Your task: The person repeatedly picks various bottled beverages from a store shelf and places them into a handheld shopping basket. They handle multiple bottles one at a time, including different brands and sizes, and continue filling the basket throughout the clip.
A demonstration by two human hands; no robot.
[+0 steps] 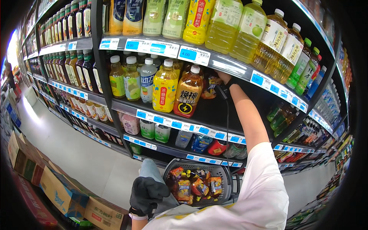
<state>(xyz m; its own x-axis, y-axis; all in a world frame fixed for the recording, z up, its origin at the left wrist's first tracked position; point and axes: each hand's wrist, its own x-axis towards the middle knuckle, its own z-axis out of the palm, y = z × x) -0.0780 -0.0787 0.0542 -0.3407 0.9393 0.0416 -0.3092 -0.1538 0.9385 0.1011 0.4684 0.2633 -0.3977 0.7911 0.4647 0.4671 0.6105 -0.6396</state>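
My right hand [224,76] reaches into the middle shelf, its fingers hidden behind the lip of the shelf above. Beside it stands a drink bottle [210,87] with an orange and dark label; I cannot tell whether the fingers grip it. Left of that bottle, at the shelf front, is an orange bottle with a black label [188,94], then a yellow bottle [165,88]. My left hand [148,194], in a dark grey glove, is closed with nothing visible in it, by my knee [150,169]. A grey basket [229,184] below my right arm holds several orange-labelled bottles [200,187].
Large bottles of green and amber drink [249,32] line the shelf above my right hand. Lower shelves hold more bottles [201,142]. Cardboard boxes [57,188] lie on the floor at the left. A thin black cable [227,126] hangs from my right wrist.
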